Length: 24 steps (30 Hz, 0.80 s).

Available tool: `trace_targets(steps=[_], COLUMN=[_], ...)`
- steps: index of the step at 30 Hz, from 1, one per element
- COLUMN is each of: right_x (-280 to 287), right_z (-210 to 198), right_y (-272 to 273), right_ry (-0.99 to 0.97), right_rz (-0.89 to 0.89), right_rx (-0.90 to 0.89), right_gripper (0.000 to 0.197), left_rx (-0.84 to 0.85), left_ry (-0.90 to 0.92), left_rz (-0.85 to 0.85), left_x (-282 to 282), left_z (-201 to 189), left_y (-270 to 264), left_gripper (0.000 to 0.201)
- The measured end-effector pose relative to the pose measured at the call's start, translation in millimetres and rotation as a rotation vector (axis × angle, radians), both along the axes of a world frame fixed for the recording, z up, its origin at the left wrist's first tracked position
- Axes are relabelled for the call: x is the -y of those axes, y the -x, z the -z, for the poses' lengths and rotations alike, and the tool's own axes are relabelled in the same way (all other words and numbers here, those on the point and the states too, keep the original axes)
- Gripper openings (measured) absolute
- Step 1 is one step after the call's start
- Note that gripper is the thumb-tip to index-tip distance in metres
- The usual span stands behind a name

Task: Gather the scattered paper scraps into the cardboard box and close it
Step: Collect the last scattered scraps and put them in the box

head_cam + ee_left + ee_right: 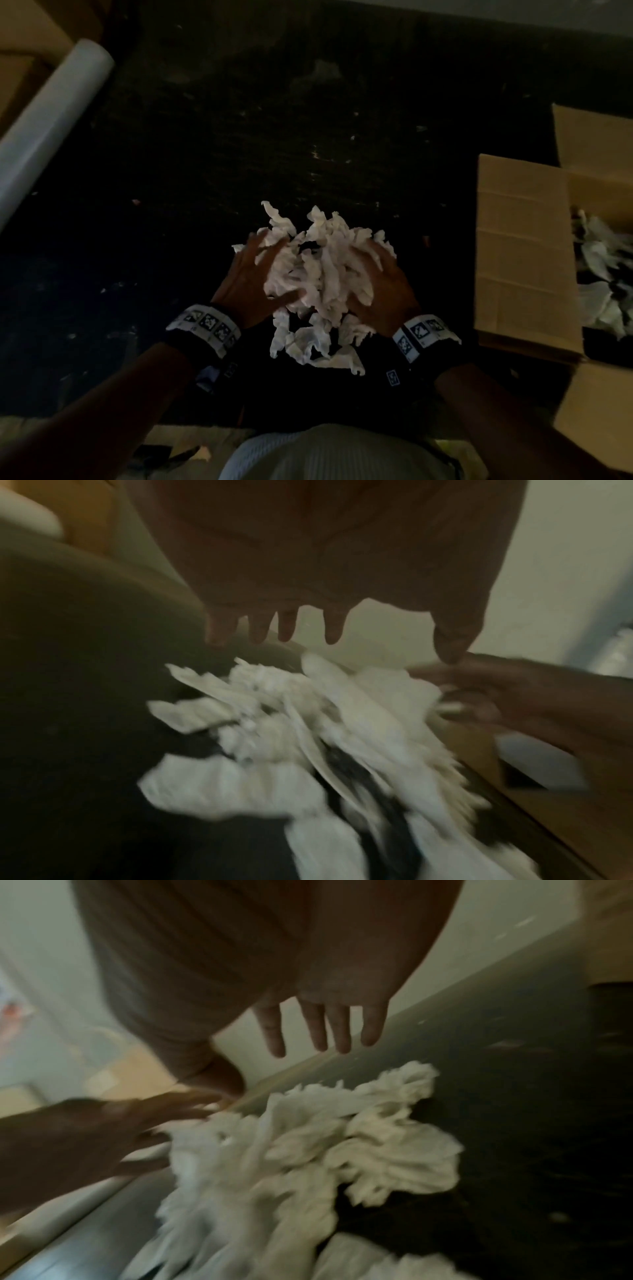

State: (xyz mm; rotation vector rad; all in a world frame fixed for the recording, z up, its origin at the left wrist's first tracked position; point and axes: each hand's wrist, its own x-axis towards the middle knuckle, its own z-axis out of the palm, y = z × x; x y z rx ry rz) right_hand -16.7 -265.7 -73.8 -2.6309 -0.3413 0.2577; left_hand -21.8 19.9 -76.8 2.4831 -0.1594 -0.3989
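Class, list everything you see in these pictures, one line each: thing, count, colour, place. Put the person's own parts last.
Scrap pile: one heap, white, on the dark surface between both hands.
Box: one, brown cardboard, open at the right edge, flaps out.
Scraps in box: several, whitish, inside the box.
Roll: one, white, slanting at the upper left.
Surface: one, black, flecked with small bits.
Wristbands: two, white with black markers, one on each wrist.
Left hand: one, fingers spread against the pile's left side.
Right hand: one, fingers spread against the pile's right side.
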Motion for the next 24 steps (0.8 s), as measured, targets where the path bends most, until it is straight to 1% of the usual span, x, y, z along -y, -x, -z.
trace_targets(steps=[2, 4, 6, 7, 8, 10, 13, 16, 18, 19, 22, 24], right_x=[6, 6, 1, -3, -7, -17, -25, -20, -12, -7, 1, -2], right_z=[6, 11, 20, 26, 33, 41, 40, 26, 11, 3, -15, -16], right_y=[-11, -25, -41, -48, -55, -59, -54, -48, -44, -41, -32, -29], right_ry=[0.052, 0.088, 0.041, -0.008, -0.053, -0.095, -0.093, -0.123, -0.130, -0.091, 0.095, 0.125], right_rz=[0.179, 0.333, 0.430, 0.445, 0.433, 0.340, 0.198, 0.187, 0.178, 0.137, -0.081, -0.192], right_rx=[-0.019, -0.095, -0.233, -0.304, -0.357, -0.427, -0.469, -0.423, -0.397, -0.377, -0.305, -0.266], right_gripper=[0.083, 0.082, 0.081, 0.081, 0.081, 0.082, 0.083, 0.090, 0.101, 0.108, 0.132, 0.141], left_rx=[-0.064, -0.099, -0.159, -0.199, -0.234, -0.273, -0.242, -0.200, -0.166, -0.144, -0.134, -0.136], left_ry=[0.000, 0.014, 0.010, -0.004, -0.015, -0.018, -0.032, 0.033, 0.044, 0.026, -0.072, -0.153], left_rz=[-0.085, -0.140, -0.158, -0.144, -0.118, -0.036, 0.087, 0.029, -0.001, 0.010, 0.097, 0.142], left_x=[-9, -15, -13, -10, -3, 11, 26, 24, 18, 15, 13, 20], left_z=[2, 10, 17, 19, 20, 21, 27, 21, 10, 4, -10, -9], left_y=[-18, -41, -63, -71, -76, -77, -67, -57, -50, -44, -21, -3], left_gripper=[0.101, 0.101, 0.103, 0.103, 0.101, 0.097, 0.093, 0.093, 0.102, 0.109, 0.136, 0.150])
